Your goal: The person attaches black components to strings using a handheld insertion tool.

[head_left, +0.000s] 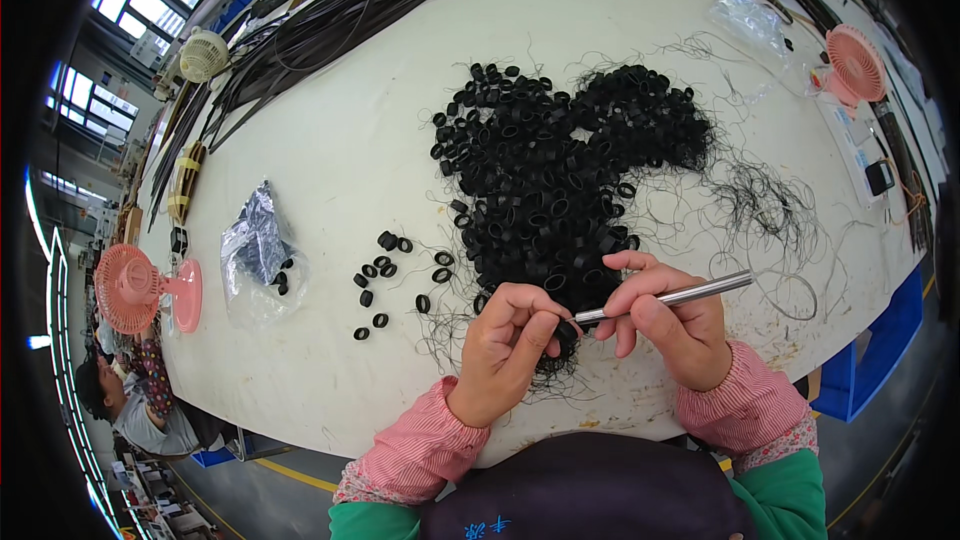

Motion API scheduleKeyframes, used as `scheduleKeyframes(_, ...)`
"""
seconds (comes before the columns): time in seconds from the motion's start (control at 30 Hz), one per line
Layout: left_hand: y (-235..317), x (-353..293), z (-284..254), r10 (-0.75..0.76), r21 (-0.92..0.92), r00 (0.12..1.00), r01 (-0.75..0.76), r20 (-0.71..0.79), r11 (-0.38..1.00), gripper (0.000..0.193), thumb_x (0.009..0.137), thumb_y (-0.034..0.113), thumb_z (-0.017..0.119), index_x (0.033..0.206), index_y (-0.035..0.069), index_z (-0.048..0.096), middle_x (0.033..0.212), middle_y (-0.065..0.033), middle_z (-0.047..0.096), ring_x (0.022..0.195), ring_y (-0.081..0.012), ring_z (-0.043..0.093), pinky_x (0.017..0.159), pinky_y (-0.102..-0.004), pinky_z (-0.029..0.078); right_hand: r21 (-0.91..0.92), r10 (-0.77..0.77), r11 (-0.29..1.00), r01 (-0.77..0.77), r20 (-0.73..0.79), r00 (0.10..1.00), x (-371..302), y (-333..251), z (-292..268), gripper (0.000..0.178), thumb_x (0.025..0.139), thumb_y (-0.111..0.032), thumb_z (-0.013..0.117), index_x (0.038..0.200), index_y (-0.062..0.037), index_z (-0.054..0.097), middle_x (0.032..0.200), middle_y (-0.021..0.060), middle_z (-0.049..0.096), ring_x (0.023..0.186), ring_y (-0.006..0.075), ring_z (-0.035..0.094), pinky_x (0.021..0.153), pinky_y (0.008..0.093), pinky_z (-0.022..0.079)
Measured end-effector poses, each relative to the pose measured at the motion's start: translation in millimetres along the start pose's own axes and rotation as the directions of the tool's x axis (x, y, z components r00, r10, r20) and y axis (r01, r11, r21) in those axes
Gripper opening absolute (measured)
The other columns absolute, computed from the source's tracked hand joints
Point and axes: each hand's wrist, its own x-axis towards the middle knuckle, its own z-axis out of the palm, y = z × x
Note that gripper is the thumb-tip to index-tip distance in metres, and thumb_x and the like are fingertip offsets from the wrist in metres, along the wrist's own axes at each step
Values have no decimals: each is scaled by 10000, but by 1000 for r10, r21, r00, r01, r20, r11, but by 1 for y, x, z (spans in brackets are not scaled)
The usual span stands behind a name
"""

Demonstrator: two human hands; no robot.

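Near the table's front edge, my left hand (508,348) pinches a small black ring (566,332) between thumb and fingers. My right hand (678,320) is closed round a slim metal rod-like tool (705,288), its tip reaching the ring. Whether the tip touches the ring's rim or goes inside it is too small to tell. Just beyond both hands lies a big heap of black rings (540,175). A few loose rings (380,265) are scattered left of it. Thin black trimmings (765,202) curl over the table to the right.
A pink fan (130,288) stands at the left, another pink fan (856,62) at the far right. A clear plastic bag (262,250) holds dark material. Long black strips (300,35) lie along the far left. A blue bin (872,350) is beside the table; a person (140,405) sits at left.
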Motion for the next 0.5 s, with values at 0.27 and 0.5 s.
scheduleKeyframes(0.27, -1, 0, -1, 26, -9, 999, -26, 19, 1000, 94, 984, 75, 493, 1062, 26, 480, 966, -91, 630, 792, -99, 602, 637, -191, 483, -28, -31, 999, 29, -53, 998, 1, -2, 1, 144, 933, -174, 572, 1001, -57, 623, 682, -9, 623, 731, 122, 642, 1013, 417, 357)
scheduleKeyframes(0.5, -1, -1, 1, 46, 55, 999, -46, 15, 997, 116, 983, 63, 491, 1082, 4, 474, 961, -103, 632, 770, -97, 614, 686, -205, 499, -678, -391, 638, 365, 123, 912, 7, 6, 16, 395, 673, -57, 758, 1038, -109, 617, 812, 8, 620, 791, 212, 600, 808, 377, 449)
